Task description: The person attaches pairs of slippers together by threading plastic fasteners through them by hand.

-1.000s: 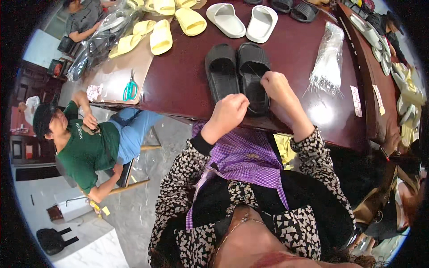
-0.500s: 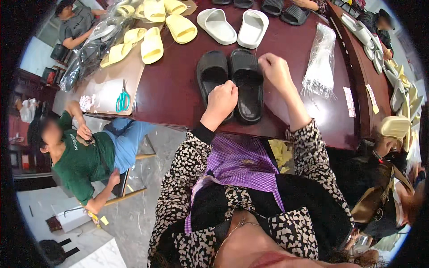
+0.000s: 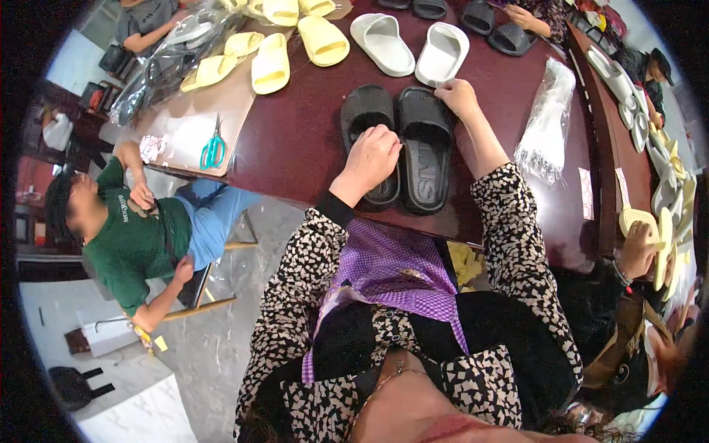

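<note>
A pair of black slide sandals lies side by side on the dark red table before me. My left hand [image 3: 371, 164] is closed above the left sandal [image 3: 367, 109], covering its middle. Its thumb side faces the gap between the pair. Pinched fingers of my right hand [image 3: 458, 98] are at the far outer edge of the right sandal's [image 3: 426, 166] strap, just short of a pale grey slide [image 3: 443, 55]. Whatever either hand grips is too small to make out. A second grey slide [image 3: 382, 46] stands beside the first, beyond the black pair.
Yellow slides [image 3: 323, 40] lie at the far left near teal-handled scissors [image 3: 213, 151]. A bundle of clear plastic strands [image 3: 546, 122] is on the right. One person in green [image 3: 148, 236] sits left; another's hand [image 3: 636, 249] at right touches yellow slides. More black slides [image 3: 509, 38] are farther off.
The whole view has shifted slightly. My right hand has edged away from me along the strap, and my left hand has moved a little left from the gap over the left sandal.
</note>
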Motion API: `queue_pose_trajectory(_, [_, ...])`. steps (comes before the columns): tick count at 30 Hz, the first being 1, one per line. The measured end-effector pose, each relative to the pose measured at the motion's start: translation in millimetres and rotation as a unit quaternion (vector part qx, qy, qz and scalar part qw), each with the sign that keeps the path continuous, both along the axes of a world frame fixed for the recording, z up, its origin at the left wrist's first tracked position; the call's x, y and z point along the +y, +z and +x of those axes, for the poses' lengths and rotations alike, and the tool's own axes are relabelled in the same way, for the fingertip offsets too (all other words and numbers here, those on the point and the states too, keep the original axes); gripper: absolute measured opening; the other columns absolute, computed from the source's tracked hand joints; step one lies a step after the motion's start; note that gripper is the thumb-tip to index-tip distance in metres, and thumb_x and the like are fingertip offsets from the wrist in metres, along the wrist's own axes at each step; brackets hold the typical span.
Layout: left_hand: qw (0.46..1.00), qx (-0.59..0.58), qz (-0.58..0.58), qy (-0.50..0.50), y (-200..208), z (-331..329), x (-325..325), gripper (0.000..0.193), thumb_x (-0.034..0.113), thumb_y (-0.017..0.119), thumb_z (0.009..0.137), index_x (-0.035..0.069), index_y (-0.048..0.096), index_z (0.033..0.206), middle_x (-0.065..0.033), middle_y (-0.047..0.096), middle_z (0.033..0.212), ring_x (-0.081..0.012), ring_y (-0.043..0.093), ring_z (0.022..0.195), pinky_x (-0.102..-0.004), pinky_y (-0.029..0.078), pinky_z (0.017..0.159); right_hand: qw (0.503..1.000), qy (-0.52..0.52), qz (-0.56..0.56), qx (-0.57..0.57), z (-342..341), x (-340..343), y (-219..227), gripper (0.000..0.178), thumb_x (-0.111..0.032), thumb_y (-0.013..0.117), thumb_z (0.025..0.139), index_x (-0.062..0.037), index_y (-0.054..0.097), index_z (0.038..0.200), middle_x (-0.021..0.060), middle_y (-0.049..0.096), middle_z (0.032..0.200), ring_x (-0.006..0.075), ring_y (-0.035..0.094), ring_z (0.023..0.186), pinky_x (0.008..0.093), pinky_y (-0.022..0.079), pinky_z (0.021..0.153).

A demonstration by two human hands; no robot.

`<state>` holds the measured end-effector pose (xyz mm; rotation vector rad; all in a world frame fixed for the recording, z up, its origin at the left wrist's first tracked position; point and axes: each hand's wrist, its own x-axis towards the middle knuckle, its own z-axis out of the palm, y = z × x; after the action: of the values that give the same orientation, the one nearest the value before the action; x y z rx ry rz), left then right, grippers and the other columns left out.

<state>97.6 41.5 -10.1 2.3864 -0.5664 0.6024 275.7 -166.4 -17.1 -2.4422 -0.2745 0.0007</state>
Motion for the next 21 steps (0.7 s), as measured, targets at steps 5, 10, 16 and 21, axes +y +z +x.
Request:
queue_pose_trajectory(5, [0.999, -0.029, -0.008, -0.032, -2.2, 12.0, 14.2, 0.008, 0.011, 0.056, 0.081, 0.004, 0.057, 0.079, -0.0114, 0.055, 0.083, -0.0308, 0.056, 0.083, -0.04, 0.046, 0.076, 0.966, 0.026, 0.246, -0.07, 4.0, 25.3, 19.8, 0.017, -0.016, 0.062, 0.078, -0.0002, 0.065, 0.083, 0.0133, 0.065, 0.076, 0.0215, 0.063, 0.071, 0.0304, 0.048, 0.067])
queue_pose_trajectory(10, [0.999, -0.004, 0.009, -0.054, -2.5, 18.4, 25.2, 0.009, 0.01, 0.055, 0.082, 0.002, 0.056, 0.081, -0.0134, 0.054, 0.085, -0.0329, 0.055, 0.083, -0.0405, 0.044, 0.076, 0.934, 0.166, 0.313, 0.035, -7.4, 81.7, 51.1, 0.008, -0.008, 0.058, 0.08, -0.0005, 0.062, 0.08, 0.0052, 0.062, 0.07, 0.0107, 0.057, 0.063, 0.0245, 0.046, 0.06])
queue_pose_trajectory(16, [0.997, 0.003, 0.063, -0.04, -1.8, 21.0, 22.6, 0.009, 0.011, 0.053, 0.082, 0.002, 0.055, 0.08, -0.0143, 0.053, 0.085, -0.034, 0.054, 0.081, -0.0418, 0.043, 0.074, 0.944, 0.304, 0.129, -0.009, 6.3, 125.3, 39.4, 0.012, -0.01, 0.056, 0.08, -0.0022, 0.065, 0.081, 0.0098, 0.066, 0.074, 0.0172, 0.062, 0.065, 0.0297, 0.048, 0.061])
queue_pose_trajectory(21, [0.998, 0.011, 0.046, -0.031, 1.4, 18.9, 23.0, 0.008, 0.01, 0.053, 0.081, 0.002, 0.054, 0.079, -0.0146, 0.052, 0.086, -0.0346, 0.053, 0.079, -0.0421, 0.043, 0.073, 0.95, 0.304, 0.063, 0.021, 6.5, 142.9, 34.0, 0.01, -0.009, 0.06, 0.076, 0.0012, 0.062, 0.078, 0.0066, 0.063, 0.075, 0.0152, 0.058, 0.063, 0.0271, 0.047, 0.059])
